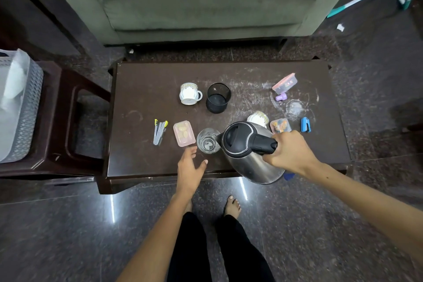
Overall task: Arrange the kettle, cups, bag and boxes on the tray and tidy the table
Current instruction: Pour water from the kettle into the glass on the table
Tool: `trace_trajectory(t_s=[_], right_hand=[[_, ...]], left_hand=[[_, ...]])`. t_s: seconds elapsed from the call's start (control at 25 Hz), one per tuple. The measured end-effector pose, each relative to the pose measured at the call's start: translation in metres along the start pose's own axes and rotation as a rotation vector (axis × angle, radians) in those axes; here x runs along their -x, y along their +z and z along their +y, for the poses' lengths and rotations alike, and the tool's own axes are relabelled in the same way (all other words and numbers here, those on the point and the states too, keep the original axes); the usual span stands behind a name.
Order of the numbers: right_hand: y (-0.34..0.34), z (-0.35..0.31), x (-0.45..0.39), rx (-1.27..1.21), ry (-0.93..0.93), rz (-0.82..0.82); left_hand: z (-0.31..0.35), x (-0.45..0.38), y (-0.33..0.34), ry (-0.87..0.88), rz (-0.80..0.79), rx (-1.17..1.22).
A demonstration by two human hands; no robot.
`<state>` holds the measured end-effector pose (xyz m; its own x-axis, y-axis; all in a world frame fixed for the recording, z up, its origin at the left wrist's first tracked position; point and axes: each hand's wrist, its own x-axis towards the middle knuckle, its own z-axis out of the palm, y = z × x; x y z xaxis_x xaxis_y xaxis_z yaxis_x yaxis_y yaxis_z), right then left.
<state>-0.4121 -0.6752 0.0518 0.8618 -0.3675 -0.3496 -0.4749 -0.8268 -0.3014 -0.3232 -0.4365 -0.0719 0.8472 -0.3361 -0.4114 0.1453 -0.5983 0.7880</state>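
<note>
Kettle handle clamped in right hand fingers; left hand fingers apart, seemingly just short of glass.

arms: 2, both showing bare from the frame edge to the wrist, with no sleeves in view
left hand: wearing no glove, ring or watch
right hand: wearing no glove, ring or band
fingers: showing short, plain nails
legs: wearing black trousers, close-fitting and reaching down to the ankles
feet: going bare, with no shoes or socks
</note>
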Motion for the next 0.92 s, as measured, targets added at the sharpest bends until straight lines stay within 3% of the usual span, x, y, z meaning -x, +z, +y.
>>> trace_trajectory(t_s=[0.92], right_hand=[[-0.005,-0.025,-0.026,0.139,-0.033,-0.09]], left_hand=[[0.001,-0.017,-0.001,-0.028,-0.023,0.008]])
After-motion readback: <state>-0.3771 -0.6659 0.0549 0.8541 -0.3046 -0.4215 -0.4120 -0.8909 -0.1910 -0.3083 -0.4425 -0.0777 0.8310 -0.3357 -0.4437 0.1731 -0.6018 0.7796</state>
